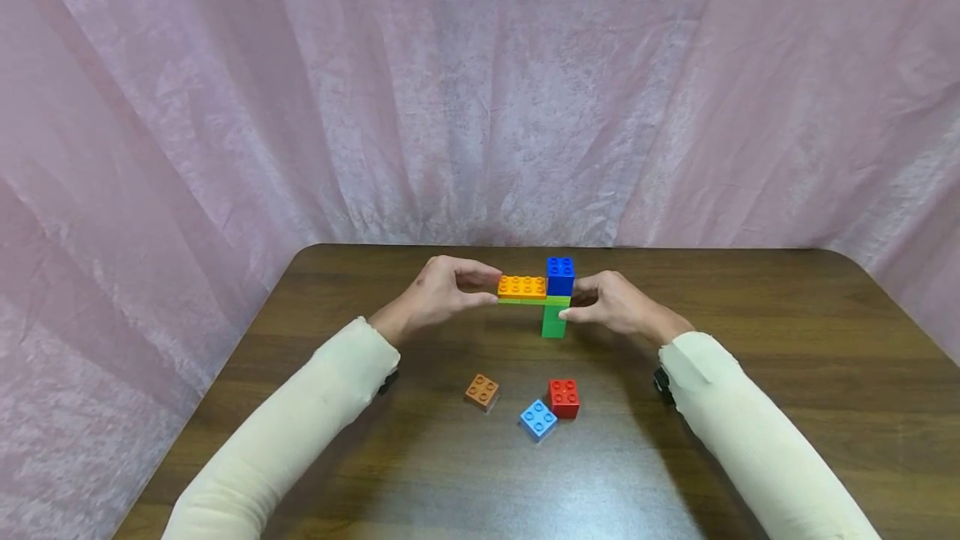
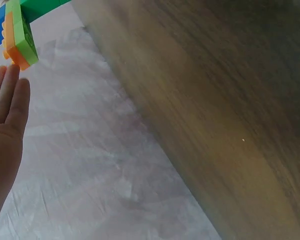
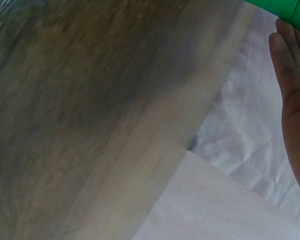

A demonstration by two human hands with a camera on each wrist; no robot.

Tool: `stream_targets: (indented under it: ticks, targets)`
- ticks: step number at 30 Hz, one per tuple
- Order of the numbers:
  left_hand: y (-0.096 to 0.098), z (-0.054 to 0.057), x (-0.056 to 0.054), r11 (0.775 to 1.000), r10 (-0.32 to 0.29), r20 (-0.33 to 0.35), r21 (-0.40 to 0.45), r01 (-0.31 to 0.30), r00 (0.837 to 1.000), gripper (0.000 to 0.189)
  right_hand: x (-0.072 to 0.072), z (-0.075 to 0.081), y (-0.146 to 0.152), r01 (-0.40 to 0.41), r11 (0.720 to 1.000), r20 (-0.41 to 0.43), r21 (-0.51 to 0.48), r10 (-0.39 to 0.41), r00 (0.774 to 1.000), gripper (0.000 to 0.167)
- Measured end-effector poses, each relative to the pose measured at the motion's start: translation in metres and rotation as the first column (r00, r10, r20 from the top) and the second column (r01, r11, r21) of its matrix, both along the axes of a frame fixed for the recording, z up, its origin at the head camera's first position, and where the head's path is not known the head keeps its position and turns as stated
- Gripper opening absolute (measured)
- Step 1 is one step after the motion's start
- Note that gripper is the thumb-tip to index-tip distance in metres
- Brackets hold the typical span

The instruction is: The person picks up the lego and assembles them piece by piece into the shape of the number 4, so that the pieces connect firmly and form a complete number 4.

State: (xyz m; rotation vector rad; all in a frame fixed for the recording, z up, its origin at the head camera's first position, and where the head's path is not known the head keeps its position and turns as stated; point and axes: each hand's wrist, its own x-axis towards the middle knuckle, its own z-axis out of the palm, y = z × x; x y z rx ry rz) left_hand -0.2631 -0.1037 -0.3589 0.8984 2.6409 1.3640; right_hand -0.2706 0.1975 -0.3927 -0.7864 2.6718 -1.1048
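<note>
Orange eight-stud brick (image 1: 522,287) set atop lime layer (image 1: 521,302), long axis left-right; left end flanked by nearer left hand (image 1: 444,288), pinch cannot be told; green column (image 1: 553,325) gripped by right hand (image 1: 621,304).

Room lies beneath the orange brick (image 1: 522,287), bounded rightward by the green column (image 1: 552,326).

Duplo-type pieces, each uniform in colour: eight-stud brick (image 1: 522,287), bright orange; thin plate (image 1: 522,302), lime green; taller four-stud brick (image 1: 560,278), deep blue; column bricks (image 1: 553,324), mid-green; four-stud bricks in brownish orange (image 1: 482,392), sky blue (image 1: 538,420) and red (image 1: 563,400). Tabletop (image 1: 765,407): dark brown, streaked with wood grain. Curtain (image 1: 480,107): pale pink, mottled silvery white. Sleeves (image 1: 292,415): plain cream.
</note>
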Motion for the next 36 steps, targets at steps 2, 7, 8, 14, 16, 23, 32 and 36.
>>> stream_targets:
  ticks: [2,7,8,14,16,23,32,36]
  targets:
    - [0.0,0.0,0.002,1.0,-0.011,-0.014,0.009,0.011,1.0,0.031,0.0,0.0,0.0,-0.006,1.0,-0.003,-0.005,0.006,1.0,0.038]
    - [0.001,-0.002,0.007,0.999,-0.033,-0.065,0.027,0.034,0.997,0.027,-0.001,-0.001,-0.001,-0.009,0.999,0.001,-0.032,0.009,1.0,0.033]
    - [0.002,-0.002,0.008,0.999,-0.037,-0.074,0.027,0.039,0.997,0.027,-0.001,-0.002,-0.001,-0.005,0.999,0.006,-0.038,0.005,1.0,0.031]
    - [0.004,0.0,0.01,0.999,-0.041,-0.118,0.016,0.043,0.992,0.025,0.0,0.0,-0.003,-0.015,0.998,0.021,-0.064,0.016,1.0,0.036]
    - [0.004,0.0,0.01,0.999,-0.03,-0.133,0.02,0.033,0.991,0.025,0.0,0.001,-0.003,-0.022,0.997,0.022,-0.076,0.024,0.999,0.041]
    - [-0.002,-0.001,0.007,0.999,-0.011,-0.14,0.034,0.016,0.99,0.028,0.004,0.009,-0.006,-0.028,0.99,-0.015,-0.135,0.026,1.0,0.07]
    - [-0.003,-0.011,0.001,0.995,-0.07,0.024,-0.064,0.071,0.997,0.048,0.007,0.003,-0.022,-0.141,0.987,-0.135,-0.073,0.13,0.982,0.04]
    - [0.009,-0.012,0.002,0.981,-0.171,0.031,-0.086,0.173,0.985,0.044,0.011,0.002,-0.024,-0.138,0.989,-0.096,-0.049,0.133,0.986,0.038]
